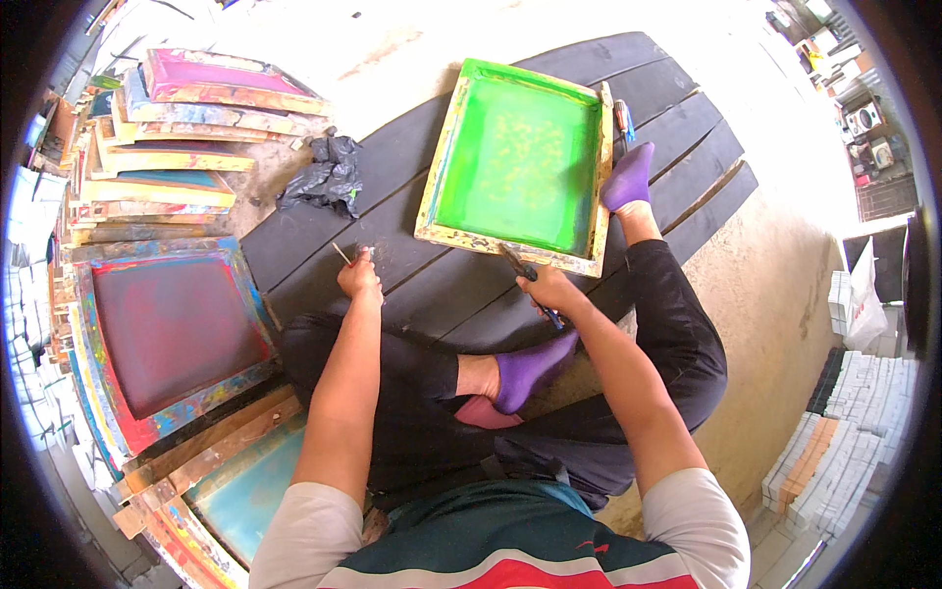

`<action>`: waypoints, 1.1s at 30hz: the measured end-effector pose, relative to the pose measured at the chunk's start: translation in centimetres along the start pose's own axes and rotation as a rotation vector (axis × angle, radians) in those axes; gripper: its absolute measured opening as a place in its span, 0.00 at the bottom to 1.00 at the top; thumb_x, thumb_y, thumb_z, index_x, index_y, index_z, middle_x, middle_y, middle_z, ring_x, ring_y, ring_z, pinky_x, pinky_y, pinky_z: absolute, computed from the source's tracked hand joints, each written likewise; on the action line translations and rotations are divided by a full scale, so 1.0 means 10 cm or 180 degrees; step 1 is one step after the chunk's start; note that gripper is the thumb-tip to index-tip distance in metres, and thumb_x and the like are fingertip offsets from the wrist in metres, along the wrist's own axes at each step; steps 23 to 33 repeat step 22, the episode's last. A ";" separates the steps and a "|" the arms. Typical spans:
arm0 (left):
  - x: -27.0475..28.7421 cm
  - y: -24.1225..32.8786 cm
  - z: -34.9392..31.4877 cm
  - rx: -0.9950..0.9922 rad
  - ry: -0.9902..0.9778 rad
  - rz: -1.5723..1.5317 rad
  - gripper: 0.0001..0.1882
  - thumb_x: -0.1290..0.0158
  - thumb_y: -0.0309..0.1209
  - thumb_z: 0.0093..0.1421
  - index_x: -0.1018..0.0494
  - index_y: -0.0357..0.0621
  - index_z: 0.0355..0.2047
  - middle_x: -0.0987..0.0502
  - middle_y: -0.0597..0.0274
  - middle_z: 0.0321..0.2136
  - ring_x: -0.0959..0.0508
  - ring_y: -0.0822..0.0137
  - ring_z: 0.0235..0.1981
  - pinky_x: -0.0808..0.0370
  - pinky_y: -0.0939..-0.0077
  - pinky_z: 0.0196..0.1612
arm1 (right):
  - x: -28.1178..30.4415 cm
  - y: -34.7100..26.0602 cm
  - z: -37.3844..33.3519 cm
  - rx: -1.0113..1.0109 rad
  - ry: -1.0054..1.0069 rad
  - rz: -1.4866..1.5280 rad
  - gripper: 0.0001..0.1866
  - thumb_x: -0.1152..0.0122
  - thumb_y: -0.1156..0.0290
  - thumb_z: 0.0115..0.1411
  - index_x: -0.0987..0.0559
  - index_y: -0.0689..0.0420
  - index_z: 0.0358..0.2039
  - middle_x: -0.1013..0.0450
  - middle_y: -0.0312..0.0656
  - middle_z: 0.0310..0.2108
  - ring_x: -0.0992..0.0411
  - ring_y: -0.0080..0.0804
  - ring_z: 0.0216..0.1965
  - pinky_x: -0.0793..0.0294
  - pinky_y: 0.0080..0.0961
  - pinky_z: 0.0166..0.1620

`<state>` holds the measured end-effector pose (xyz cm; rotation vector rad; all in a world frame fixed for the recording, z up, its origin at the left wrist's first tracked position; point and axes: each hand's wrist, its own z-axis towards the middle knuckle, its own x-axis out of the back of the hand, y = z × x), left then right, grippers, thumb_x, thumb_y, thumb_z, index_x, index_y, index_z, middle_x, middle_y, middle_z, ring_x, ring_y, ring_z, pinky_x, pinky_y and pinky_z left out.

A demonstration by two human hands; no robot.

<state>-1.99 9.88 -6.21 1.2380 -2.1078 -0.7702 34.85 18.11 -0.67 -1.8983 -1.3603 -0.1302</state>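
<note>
A screen-printing frame [424, 228] with bright green mesh and a paint-stained wooden border lies on the dark slatted board before me. My right hand [551, 292] is closed round a pair of dark pliers with blue handles [518, 263], whose head is at the frame's near edge; whether it touches the wood I cannot tell. To the left of the frame, my left hand [363, 278] pinches a thin pale stick [341, 253] above the board. My foot in a purple sock [629, 177] rests against the frame's right side.
Beneath the frame is the dark slatted board [412, 177]. A crumpled black plastic bag [329, 175] lies at its left edge. Stacked printing frames [177, 157] and a dark red screen [177, 329] stand at left. A tool with a coloured handle [624, 120] lies beyond my foot. White stacks [834, 461] stand at right.
</note>
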 end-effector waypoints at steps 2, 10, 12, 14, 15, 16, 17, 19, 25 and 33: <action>-0.01 -0.03 -0.02 -0.0024 -0.0023 0.0011 0.17 0.35 0.41 0.60 0.28 0.44 0.27 0.24 0.65 0.23 0.35 0.72 0.10 0.42 0.74 0.12 | -0.13 0.03 0.02 0.0066 0.0510 -0.0409 0.25 0.42 0.50 0.67 0.21 0.66 0.35 0.23 0.51 0.21 0.21 0.41 0.20 0.19 0.40 0.29; -0.12 -0.30 -0.54 -0.0268 -0.0369 -0.0049 0.16 0.36 0.38 0.61 0.27 0.41 0.28 0.25 0.63 0.21 0.35 0.72 0.09 0.44 0.74 0.09 | -0.43 -0.08 -0.14 -0.0007 0.1302 -0.1069 0.23 0.46 0.51 0.68 0.23 0.61 0.44 0.21 0.64 0.36 0.21 0.63 0.40 0.21 0.53 0.46; -0.13 -0.36 -0.78 -0.0262 -0.0544 -0.0066 0.15 0.36 0.38 0.61 0.27 0.40 0.29 0.26 0.63 0.21 0.35 0.72 0.08 0.44 0.75 0.09 | -0.44 0.00 -0.12 0.0091 0.1430 -0.1039 0.22 0.45 0.51 0.68 0.23 0.61 0.42 0.21 0.63 0.33 0.21 0.64 0.38 0.21 0.54 0.44; -0.15 -0.41 -0.95 -0.0230 -0.0758 -0.0064 0.15 0.37 0.38 0.61 0.27 0.41 0.30 0.26 0.63 0.23 0.36 0.73 0.08 0.43 0.75 0.09 | -0.40 0.03 -0.13 0.0210 0.1411 -0.1130 0.23 0.45 0.50 0.67 0.23 0.61 0.42 0.21 0.63 0.32 0.21 0.63 0.38 0.21 0.54 0.43; -0.13 -0.46 -1.01 -0.0194 -0.0943 0.0158 0.16 0.38 0.42 0.62 0.25 0.42 0.37 0.25 0.64 0.27 0.35 0.73 0.11 0.39 0.75 0.13 | -0.38 0.00 -0.16 0.0266 0.1388 -0.1180 0.23 0.45 0.50 0.67 0.23 0.61 0.42 0.21 0.63 0.32 0.21 0.63 0.37 0.21 0.54 0.43; -0.13 -0.49 -1.06 -0.0123 -0.1171 0.0208 0.16 0.38 0.43 0.62 0.24 0.42 0.38 0.24 0.64 0.28 0.35 0.73 0.11 0.39 0.75 0.13 | -0.36 -0.03 -0.19 0.0284 0.1293 -0.1236 0.23 0.46 0.50 0.68 0.24 0.60 0.43 0.21 0.62 0.33 0.21 0.63 0.38 0.21 0.54 0.43; -0.14 -0.52 -1.10 -0.0051 -0.1402 0.0262 0.16 0.38 0.43 0.62 0.23 0.42 0.39 0.23 0.64 0.29 0.35 0.74 0.11 0.39 0.76 0.13 | -0.34 -0.05 -0.22 0.0298 0.1198 -0.1290 0.23 0.47 0.50 0.68 0.24 0.59 0.44 0.20 0.62 0.34 0.21 0.63 0.39 0.21 0.55 0.44; -0.18 -0.49 -1.24 0.0008 -0.1799 0.0308 0.18 0.38 0.44 0.63 0.21 0.40 0.40 0.21 0.63 0.28 0.36 0.76 0.09 0.38 0.78 0.12 | -0.31 -0.14 -0.32 0.0430 0.1088 -0.1355 0.23 0.46 0.49 0.68 0.24 0.59 0.44 0.20 0.62 0.34 0.21 0.63 0.39 0.21 0.54 0.44; -0.24 -0.48 -1.34 0.0176 -0.2267 0.0452 0.21 0.37 0.46 0.62 0.20 0.40 0.43 0.20 0.63 0.29 0.34 0.76 0.09 0.38 0.78 0.13 | -0.42 -0.12 -0.35 0.0864 0.1139 -0.1461 0.22 0.43 0.49 0.66 0.23 0.57 0.43 0.20 0.58 0.33 0.21 0.63 0.36 0.22 0.55 0.44; -0.24 -0.48 -1.34 0.0176 -0.2267 0.0452 0.21 0.37 0.46 0.62 0.20 0.40 0.43 0.20 0.63 0.29 0.34 0.76 0.09 0.38 0.78 0.13 | -0.42 -0.12 -0.35 0.0864 0.1139 -0.1461 0.22 0.43 0.49 0.66 0.23 0.57 0.43 0.20 0.58 0.33 0.21 0.63 0.36 0.22 0.55 0.44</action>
